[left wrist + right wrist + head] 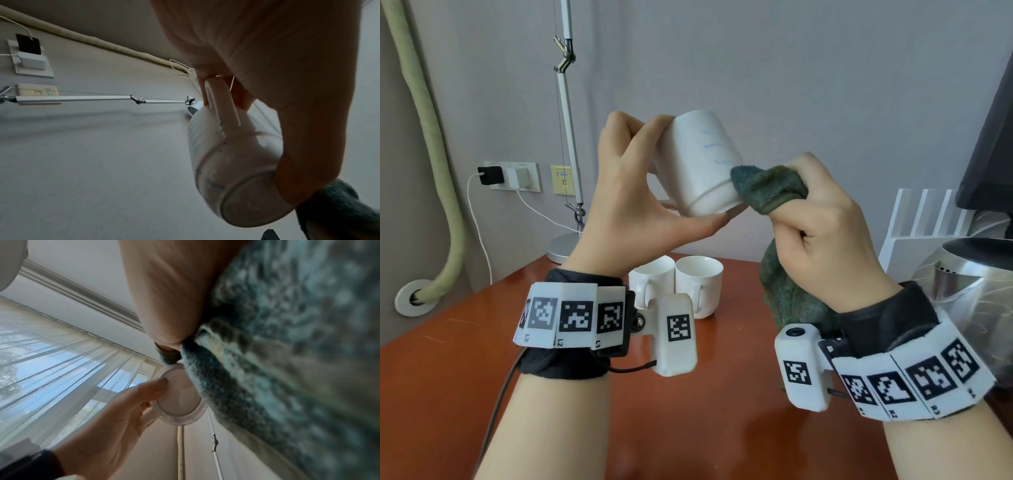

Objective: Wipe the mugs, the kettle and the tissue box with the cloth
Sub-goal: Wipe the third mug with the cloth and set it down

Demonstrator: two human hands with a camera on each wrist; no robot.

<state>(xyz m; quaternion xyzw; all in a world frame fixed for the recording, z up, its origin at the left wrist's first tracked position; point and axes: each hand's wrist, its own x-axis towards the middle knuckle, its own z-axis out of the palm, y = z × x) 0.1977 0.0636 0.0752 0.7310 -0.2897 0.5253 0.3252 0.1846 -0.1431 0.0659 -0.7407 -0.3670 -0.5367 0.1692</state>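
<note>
Left hand [633, 192]: raised above the table [482, 359], palm turned right, fingers curled through the handle of a white mug [698, 161], thumb stretched under its base; the mug is tilted bottom-down toward the person, mouth facing away, faint blue marks on its side; contents cannot be told. In the left wrist view the mug [230, 162] shows its ringed base and handle, the thumb of the left hand [287, 81] lying along the base rim. Right of the held mug, right hand [822, 233]: raised level with it, fingers curled tight round a dark green cloth [767, 188], one cloth-wrapped fingertip pressed against the mug's lower wall near the base; the rest of the cloth hangs down below the fist. Right wrist view: cloth [287, 353] fills the frame beside the right hand [164, 296], meeting the mug's base [179, 395]. Below the held mug, on the table: two white mugs [674, 281], upright, side by side and touching, handles toward the person, interiors appearing empty. Far right of the held mug: one steel kettle [962, 274], only partly in frame. Count: mugs three; cloth one; kettle one.
</note>
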